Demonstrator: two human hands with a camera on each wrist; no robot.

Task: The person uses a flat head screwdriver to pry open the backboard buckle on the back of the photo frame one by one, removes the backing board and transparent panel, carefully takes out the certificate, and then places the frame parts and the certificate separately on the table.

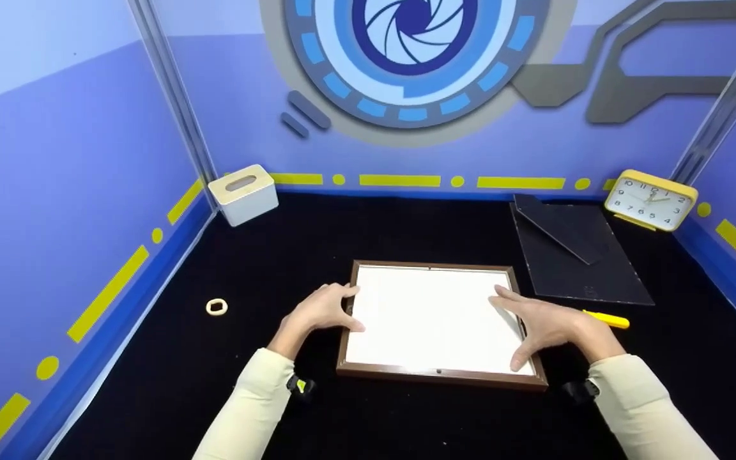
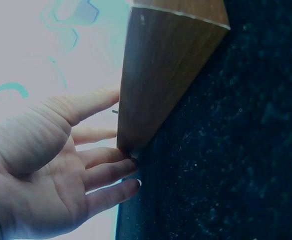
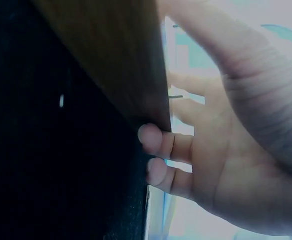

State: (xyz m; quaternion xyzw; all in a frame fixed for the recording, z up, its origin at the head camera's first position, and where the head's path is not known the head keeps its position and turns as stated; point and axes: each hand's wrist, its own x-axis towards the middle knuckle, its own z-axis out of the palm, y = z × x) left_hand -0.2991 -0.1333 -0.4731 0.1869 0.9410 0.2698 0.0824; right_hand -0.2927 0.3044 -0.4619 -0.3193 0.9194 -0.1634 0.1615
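Note:
A brown wooden picture frame lies flat on the black cloth, with a white sheet filling its inside. At its left side is my left hand, thumb and a fingertip touching the sheet's edge. In the left wrist view that hand's fingers extend fairly straight beside the frame's brown side. Over the right side spreads my right hand, its thumb and a finger reaching onto the sheet. In the right wrist view two fingertips show outside the frame's dark side.
A black backing board with a stand lies at the back right. Beside it is a yellow-handled tool, partly hidden by my right hand. A small pale ring lies left. A tissue box and a yellow clock stand by the walls.

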